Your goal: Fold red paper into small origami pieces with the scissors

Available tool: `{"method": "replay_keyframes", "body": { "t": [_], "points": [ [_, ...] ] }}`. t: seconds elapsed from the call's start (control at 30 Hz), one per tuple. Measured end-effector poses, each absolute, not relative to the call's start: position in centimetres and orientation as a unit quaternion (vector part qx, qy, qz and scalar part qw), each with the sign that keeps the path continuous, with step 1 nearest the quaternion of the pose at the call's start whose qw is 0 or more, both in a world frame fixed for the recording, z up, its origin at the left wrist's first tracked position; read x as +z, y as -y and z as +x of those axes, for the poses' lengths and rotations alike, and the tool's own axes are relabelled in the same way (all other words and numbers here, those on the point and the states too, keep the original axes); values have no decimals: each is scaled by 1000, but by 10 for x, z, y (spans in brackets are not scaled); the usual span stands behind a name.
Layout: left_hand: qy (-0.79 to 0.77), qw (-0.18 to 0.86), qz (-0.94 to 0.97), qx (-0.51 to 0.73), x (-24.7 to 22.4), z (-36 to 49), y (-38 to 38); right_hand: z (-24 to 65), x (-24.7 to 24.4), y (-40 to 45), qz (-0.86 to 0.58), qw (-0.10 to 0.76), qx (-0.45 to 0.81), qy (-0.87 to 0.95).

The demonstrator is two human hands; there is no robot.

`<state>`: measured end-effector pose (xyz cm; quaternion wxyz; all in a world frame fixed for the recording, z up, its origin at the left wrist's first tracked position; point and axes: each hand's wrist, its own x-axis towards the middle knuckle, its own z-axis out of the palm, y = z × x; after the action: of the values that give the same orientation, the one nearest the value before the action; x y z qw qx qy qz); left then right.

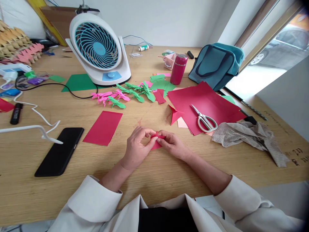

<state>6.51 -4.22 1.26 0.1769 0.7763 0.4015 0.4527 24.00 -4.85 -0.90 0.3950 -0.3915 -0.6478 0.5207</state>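
Between my two hands is a small piece of folded red paper (157, 145), held just above the table's front middle. My left hand (138, 143) pinches its left side with thumb and forefinger. From the right, my right hand (174, 144) grips the same paper, its fingers bent over the top edge. My fingertips partly cover the folds. A flat red paper rectangle (103, 128) lies to the left of my hands. Beyond my right hand stands a folded red paper piece (175, 115), near scissors (204, 118) resting on large red sheets (185, 96).
Folded green and pink paper figures (130, 93) lie before a white fan (98, 48). A black phone (59, 151) and a marker (16, 113) are at left. A red flask (179, 69), a teal bag (214, 66) and a crumpled cloth (248, 137) occupy the right.
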Motion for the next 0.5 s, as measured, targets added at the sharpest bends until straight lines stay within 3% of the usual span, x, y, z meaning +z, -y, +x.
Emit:
{"method": "replay_keyframes", "body": {
  "t": [0.5],
  "points": [
    [-414, 186, 771, 447, 11, 64, 42, 239, -9, 50, -407, 413, 501, 643]
  ]
}}
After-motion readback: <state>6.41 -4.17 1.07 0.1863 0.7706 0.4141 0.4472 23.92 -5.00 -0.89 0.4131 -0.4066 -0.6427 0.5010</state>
